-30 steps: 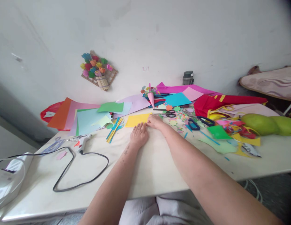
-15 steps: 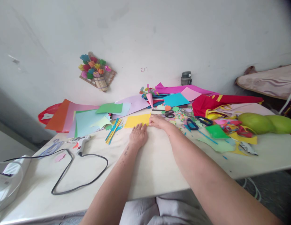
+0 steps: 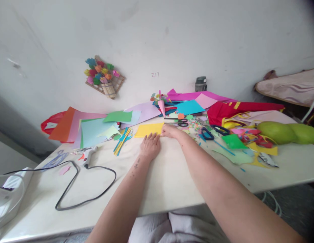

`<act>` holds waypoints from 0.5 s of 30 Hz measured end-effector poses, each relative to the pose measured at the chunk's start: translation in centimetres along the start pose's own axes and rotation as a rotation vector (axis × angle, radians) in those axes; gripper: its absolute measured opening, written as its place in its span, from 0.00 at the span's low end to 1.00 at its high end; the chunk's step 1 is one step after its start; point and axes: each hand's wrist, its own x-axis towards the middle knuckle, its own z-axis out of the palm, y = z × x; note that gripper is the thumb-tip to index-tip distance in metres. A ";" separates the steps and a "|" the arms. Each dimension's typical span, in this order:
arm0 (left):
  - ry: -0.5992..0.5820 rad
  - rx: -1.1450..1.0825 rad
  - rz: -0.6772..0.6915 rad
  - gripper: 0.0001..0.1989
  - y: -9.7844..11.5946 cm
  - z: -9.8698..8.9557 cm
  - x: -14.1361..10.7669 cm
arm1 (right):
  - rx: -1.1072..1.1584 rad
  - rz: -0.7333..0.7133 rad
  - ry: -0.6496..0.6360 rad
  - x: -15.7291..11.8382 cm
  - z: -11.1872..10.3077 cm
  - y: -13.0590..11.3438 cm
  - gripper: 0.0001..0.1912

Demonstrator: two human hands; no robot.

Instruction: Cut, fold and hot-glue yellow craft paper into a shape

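A yellow sheet of paper (image 3: 147, 129) lies on the table (image 3: 169, 182) in front of me. My left hand (image 3: 150, 145) rests flat with fingers spread on the sheet's near edge. At the sheet's right end, the fingers of my right hand (image 3: 171, 131) are curled closed on its edge. Blue and yellow paper strips (image 3: 122, 141) lie crossed just left of the sheet. Small black-handled scissors (image 3: 182, 122) are beyond my right hand.
A glue gun (image 3: 89, 156) with a looping black cord (image 3: 78, 172) lies left. Coloured sheets (image 3: 96, 131) line the back. Blue-handled scissors (image 3: 207, 134), paper scraps, red cloth (image 3: 220, 113) and green fruits (image 3: 276, 132) are at right. A dark bottle (image 3: 201, 84) stands by the wall.
Both hands have shifted very slightly to the right on the yellow paper. Their grip and pose look the same.
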 end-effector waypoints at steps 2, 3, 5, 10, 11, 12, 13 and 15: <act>-0.015 -0.017 -0.006 0.22 0.0 0.1 0.1 | 0.010 -0.002 -0.002 -0.2 -0.1 0.3 0.12; -0.016 -0.021 -0.007 0.22 -0.1 0.2 0.1 | 0.022 -0.007 -0.004 -0.3 -0.2 0.5 0.12; -0.010 -0.025 -0.007 0.21 -0.1 0.2 0.2 | 0.046 -0.017 -0.008 -0.5 -0.4 1.0 0.12; 0.006 -0.037 -0.013 0.21 -0.1 0.2 0.2 | 0.031 -0.018 -0.011 -0.5 -0.3 2.1 0.10; 0.008 -0.038 -0.013 0.21 -0.1 0.2 0.2 | 0.021 -0.015 -0.004 -0.4 -0.2 2.1 0.10; 0.010 -0.038 -0.009 0.21 -0.1 0.2 0.2 | 0.010 -0.010 0.000 -0.4 -0.2 2.1 0.10; 0.012 -0.036 -0.004 0.22 -0.1 0.1 0.1 | 0.001 -0.007 0.002 -0.4 -0.2 2.0 0.11; 0.009 -0.028 0.005 0.22 0.0 0.0 0.1 | -0.007 0.009 -0.008 -0.5 -0.4 1.6 0.11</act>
